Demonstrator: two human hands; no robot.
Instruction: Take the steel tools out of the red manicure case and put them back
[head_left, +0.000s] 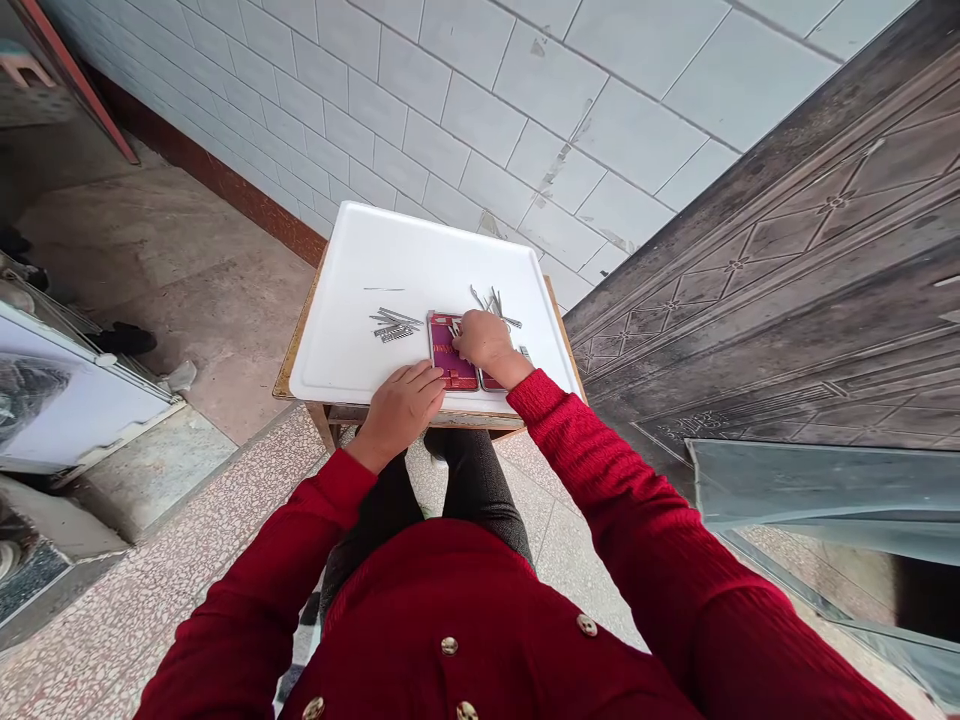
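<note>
A flat case (444, 350) with a purple and red lining lies open on a white tray (360, 250). My right hand (486, 340) is over the case, its fingers pinched together. Something small and silvery shows by the fingertips, but I cannot make out what it is. My left hand (405, 405) rests with fingers outstretched at the near left edge of the case. Left of the case is a pile of slim metal pieces (394, 325). Beyond my right hand lies a second group of thin metal tools (496, 303). My right hand and wrist hide part of the case.
One thin metal piece (384, 289) lies alone on the tray's left. The tray sits on a small wooden table (289, 365) against a tiled wall (465, 100). A dark patterned door panel (787, 240) stands to the right, a white cabinet (82, 400) to the left.
</note>
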